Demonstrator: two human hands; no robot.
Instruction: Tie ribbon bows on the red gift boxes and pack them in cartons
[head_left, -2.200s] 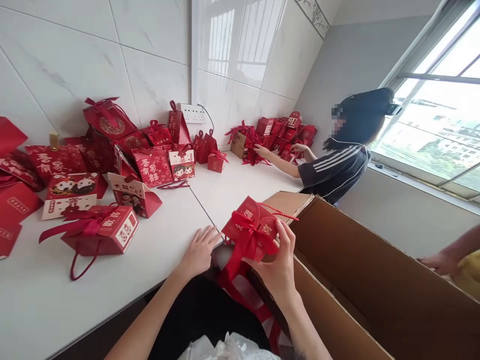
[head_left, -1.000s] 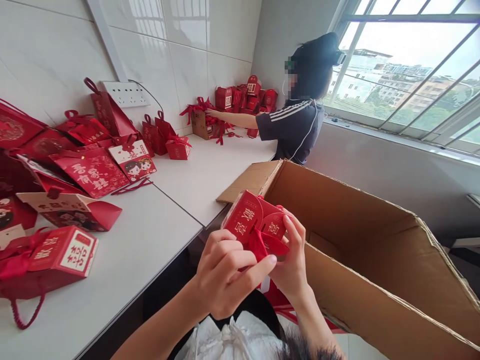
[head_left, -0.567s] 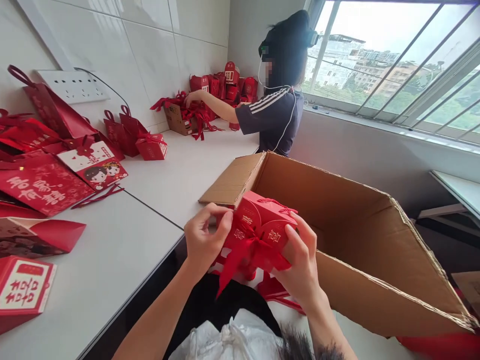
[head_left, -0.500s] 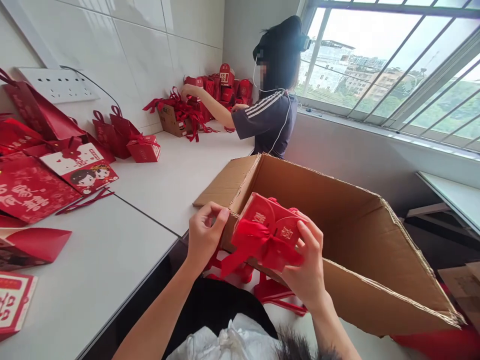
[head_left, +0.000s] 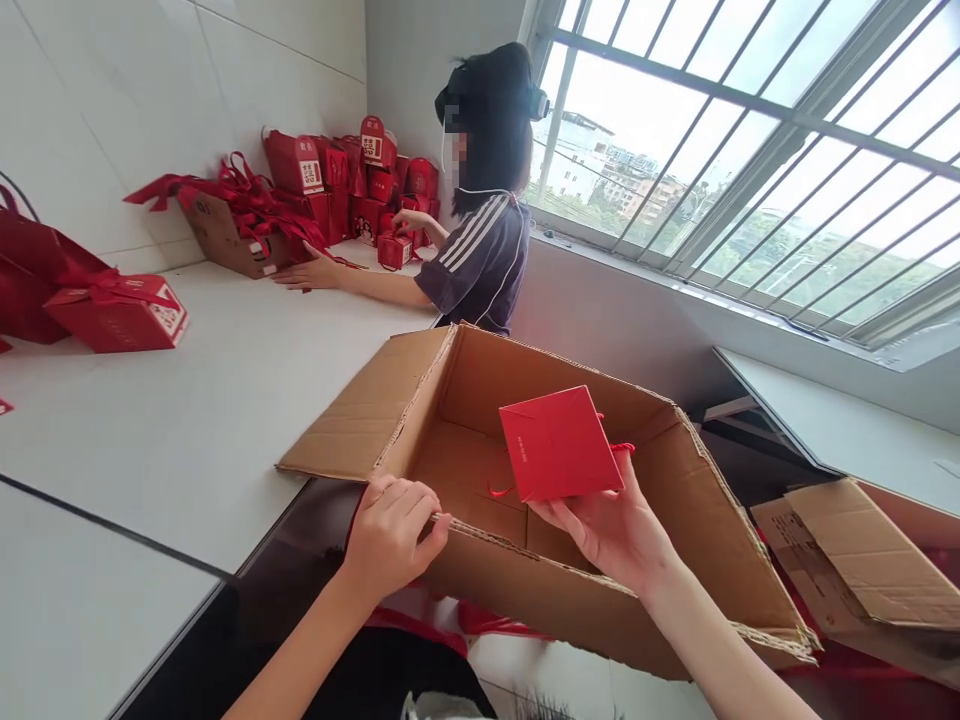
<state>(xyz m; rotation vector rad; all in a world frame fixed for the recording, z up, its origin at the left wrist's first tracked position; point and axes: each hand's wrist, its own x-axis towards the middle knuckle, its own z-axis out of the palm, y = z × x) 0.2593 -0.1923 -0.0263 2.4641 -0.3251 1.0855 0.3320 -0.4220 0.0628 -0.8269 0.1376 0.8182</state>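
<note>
In my right hand (head_left: 619, 535) is a small red gift box (head_left: 559, 445), gripped from below and the right. Its plain face is turned toward me, and a red ribbon or cord shows at its right side. It hangs over the opening of a large cardboard box (head_left: 517, 580) with torn upper edges. My left hand (head_left: 397, 535) is closed on that box's near left corner, fingers curled over the rim. Below the gift box, the brown bottom of the carton shows, with a bit of red cord in front of it.
On the white table (head_left: 247, 380) at left stand a ribboned red gift box (head_left: 124, 310) and red bags. A co-worker (head_left: 480, 230) reaches toward stacked red boxes (head_left: 375, 185) and a small carton of ribbons (head_left: 232, 235). Another carton (head_left: 870, 560) lies at right, under a barred window (head_left: 735, 120).
My right hand has turned the gift box so its bow no longer shows and moved it over the carton. My left hand has closed over the rim. The view has swung right.
</note>
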